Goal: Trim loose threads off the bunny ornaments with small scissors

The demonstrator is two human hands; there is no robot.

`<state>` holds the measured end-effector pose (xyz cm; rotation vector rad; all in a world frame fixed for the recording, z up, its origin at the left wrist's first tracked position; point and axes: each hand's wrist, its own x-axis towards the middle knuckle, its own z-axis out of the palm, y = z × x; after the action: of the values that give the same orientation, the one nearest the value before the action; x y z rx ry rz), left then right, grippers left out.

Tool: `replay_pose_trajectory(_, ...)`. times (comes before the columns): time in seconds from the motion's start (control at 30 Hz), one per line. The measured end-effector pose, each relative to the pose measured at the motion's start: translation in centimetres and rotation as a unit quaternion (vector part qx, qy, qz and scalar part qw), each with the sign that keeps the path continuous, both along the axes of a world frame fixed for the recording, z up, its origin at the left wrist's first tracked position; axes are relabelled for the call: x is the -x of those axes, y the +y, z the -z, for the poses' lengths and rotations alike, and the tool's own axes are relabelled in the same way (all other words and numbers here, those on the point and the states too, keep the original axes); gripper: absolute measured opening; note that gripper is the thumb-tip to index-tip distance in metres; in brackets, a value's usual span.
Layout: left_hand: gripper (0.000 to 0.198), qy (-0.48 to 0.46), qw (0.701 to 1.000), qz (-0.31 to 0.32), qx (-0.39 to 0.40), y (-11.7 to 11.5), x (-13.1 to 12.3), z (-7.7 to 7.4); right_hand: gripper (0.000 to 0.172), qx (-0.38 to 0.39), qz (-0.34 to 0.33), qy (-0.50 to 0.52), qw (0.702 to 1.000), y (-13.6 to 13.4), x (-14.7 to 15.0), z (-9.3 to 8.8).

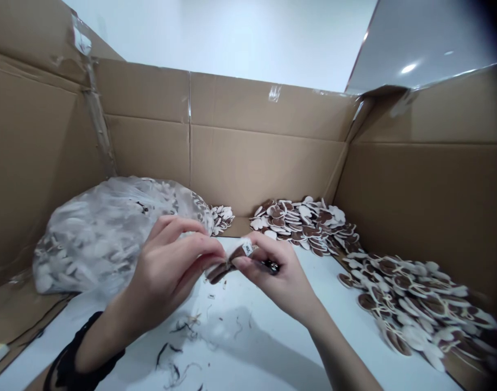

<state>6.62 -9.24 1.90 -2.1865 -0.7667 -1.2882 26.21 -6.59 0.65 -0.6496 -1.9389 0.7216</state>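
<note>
My left hand (169,269) and my right hand (278,279) meet above a white surface (338,304) inside a big cardboard box. Both pinch a small brown and white flat piece (227,263) with a white tag on it. My right hand also grips a small dark tool (271,266) that I cannot make out. Fingers of both hands are closed on the piece.
A clear plastic bag (105,233) full of pale pieces lies at the left. Piles of brown and white pieces lie at the back (305,222) and along the right (411,298). Dark thread scraps (183,331) litter the white surface. Cardboard walls (264,157) enclose all sides.
</note>
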Motion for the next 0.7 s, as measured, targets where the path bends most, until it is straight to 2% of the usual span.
replay_pose_trajectory(0.07,0.018,0.018,0.999,-0.022,-0.030,0.1,-0.1,-0.1,0.034,0.085,-0.023,0.019,0.996,0.0,0.3,-0.1)
replay_pose_trajectory(0.17,0.019,0.056,0.993,-0.052,-0.087,0.2,-0.2,-0.1,0.037,0.193,-0.086,0.061,0.976,-0.1,0.6,0.0)
replay_pose_trajectory(0.27,0.018,0.100,0.983,-0.077,-0.131,0.1,-0.2,0.0,0.036,0.257,-0.158,0.071,0.951,0.0,0.7,0.2)
replay_pose_trajectory(0.33,0.017,0.114,0.978,-0.092,-0.150,0.0,-0.2,0.2,0.036,0.277,-0.181,0.057,0.942,0.2,0.6,0.3)
replay_pose_trajectory(0.43,0.014,0.120,0.974,-0.099,-0.167,-0.2,-0.3,0.3,0.037,0.263,-0.163,0.072,0.948,0.4,0.8,0.4)
replay_pose_trajectory(0.5,0.012,0.111,0.976,-0.096,-0.161,-0.2,-0.5,0.4,0.037,0.228,-0.130,0.099,0.960,0.5,1.0,0.6)
replay_pose_trajectory(0.63,0.018,0.082,0.990,-0.040,-0.106,-0.1,-1.1,0.8,0.042,0.158,-0.043,0.118,0.979,0.4,1.7,1.0)
replay_pose_trajectory(0.7,0.023,0.074,0.994,-0.010,-0.080,0.0,-1.1,1.0,0.043,0.152,-0.026,0.120,0.981,0.2,1.9,1.1)
